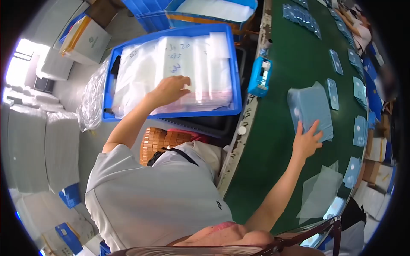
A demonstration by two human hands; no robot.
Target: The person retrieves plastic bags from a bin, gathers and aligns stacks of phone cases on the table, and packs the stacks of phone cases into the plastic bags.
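My left hand (171,90) is over the stacked clear plastic bags (200,77) in a blue tray (171,114), its fingers apart and slightly bent. Handwritten marks show on the bags. On the green table (273,123), my right hand (307,141) lies with spread fingers on the near end of a pale blue wrapped packet (311,106). Beside that packet is a small blue packaged item (332,94). Loose clear bags (320,192) lie flat on the table nearer my body.
A blue tape dispenser (260,77) stands at the table edge, near a white round cap (242,130). Several blue packets (359,130) line the far side. A person (361,32) works at the top right. White boxes (87,40) stand on the left.
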